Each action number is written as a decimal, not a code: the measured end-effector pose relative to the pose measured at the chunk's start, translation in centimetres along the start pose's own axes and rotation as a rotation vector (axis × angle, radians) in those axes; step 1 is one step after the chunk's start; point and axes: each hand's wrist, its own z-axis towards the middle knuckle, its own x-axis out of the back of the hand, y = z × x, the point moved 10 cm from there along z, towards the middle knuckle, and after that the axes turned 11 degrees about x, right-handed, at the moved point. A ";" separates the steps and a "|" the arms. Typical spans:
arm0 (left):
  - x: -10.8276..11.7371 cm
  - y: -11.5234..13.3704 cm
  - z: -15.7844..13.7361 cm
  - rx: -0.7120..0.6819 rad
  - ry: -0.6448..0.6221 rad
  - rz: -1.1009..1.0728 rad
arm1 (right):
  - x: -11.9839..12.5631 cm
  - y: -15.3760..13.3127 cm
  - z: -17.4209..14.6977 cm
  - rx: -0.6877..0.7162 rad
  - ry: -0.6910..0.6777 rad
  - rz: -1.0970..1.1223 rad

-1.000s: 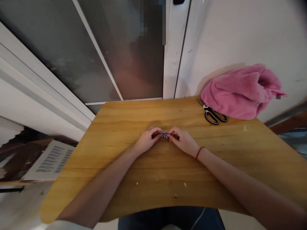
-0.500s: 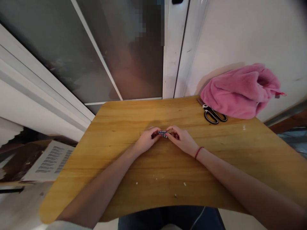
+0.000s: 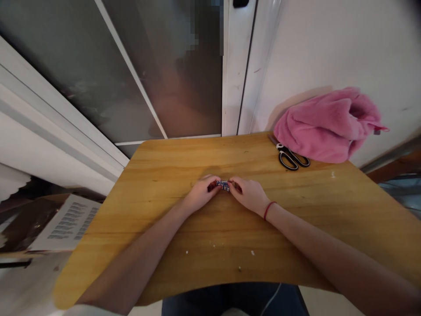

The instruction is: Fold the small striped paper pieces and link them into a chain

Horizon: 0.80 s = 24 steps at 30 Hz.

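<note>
A small blue-and-white patterned piece (image 3: 224, 185) sits between my two hands above the middle of the wooden table (image 3: 184, 158); its exact kind is too small to make out. My left hand (image 3: 204, 189) pinches its left end between thumb and fingers. At the right end, the thumb and fingertips of my right hand (image 3: 247, 192) close on the same piece. A red band (image 3: 269, 210) circles my right wrist. The fingertips cover both ends of the piece.
Black-handled scissors (image 3: 289, 159) lie at the back right, blades partly under a pink plush cloth (image 3: 324, 125). White scraps (image 3: 252, 253) dot the table's near part. A glass-panelled door (image 3: 141, 79) stands behind. To the left is an open cardboard box (image 3: 67, 224) with printed text.
My right hand has shifted slightly and its fingers have closed further round the right end of the patterned piece. My left hand keeps its pinch. The view has moved slightly.
</note>
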 end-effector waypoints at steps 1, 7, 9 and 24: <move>0.0 0.0 0.0 0.001 0.002 0.002 | 0.0 -0.1 0.0 0.006 0.000 0.003; -0.1 0.1 0.0 0.001 0.009 0.001 | -0.3 -0.3 0.1 0.030 -0.006 0.083; 0.0 0.1 0.0 -0.004 0.010 -0.014 | -0.4 -0.4 0.1 0.045 -0.019 0.097; 0.9 0.5 -0.3 -0.023 0.092 -0.008 | -1.1 -0.2 0.3 0.077 -0.075 -0.010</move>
